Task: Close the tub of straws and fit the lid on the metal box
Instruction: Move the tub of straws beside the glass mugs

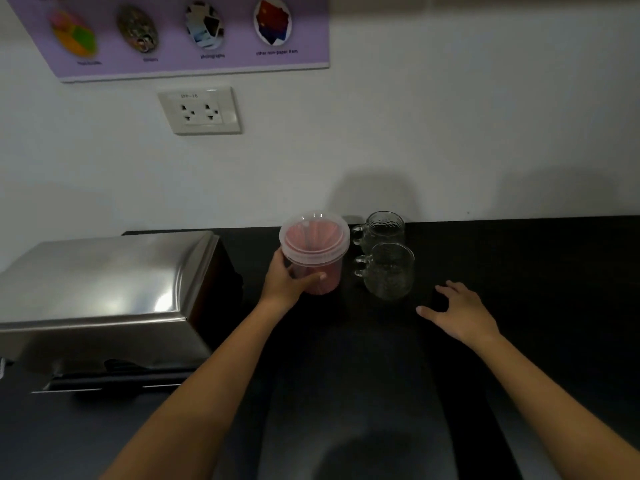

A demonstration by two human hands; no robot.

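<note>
Gripping the lidded tub of straws (320,258) with left hand (287,284) fingers clamped
Right hand (462,311), fingers spread apart, rests right of the tub; metal box (104,289) left of it

1. Two clear glass mugs stand on the black counter (519,258) near its back edge, handles pointing to nine o'clock.
2. The far mug (382,226) sits by the wall; the near mug (389,270) stands just at its six o'clock, the two touching or nearly so.
3. A double wall socket (200,110) with a small label sits on the white wall, toward eleven o'clock from the mugs.
4. A purple poster (180,32) hangs at the socket's twelve o'clock, showing four oval pictures with blurred captions.
</note>
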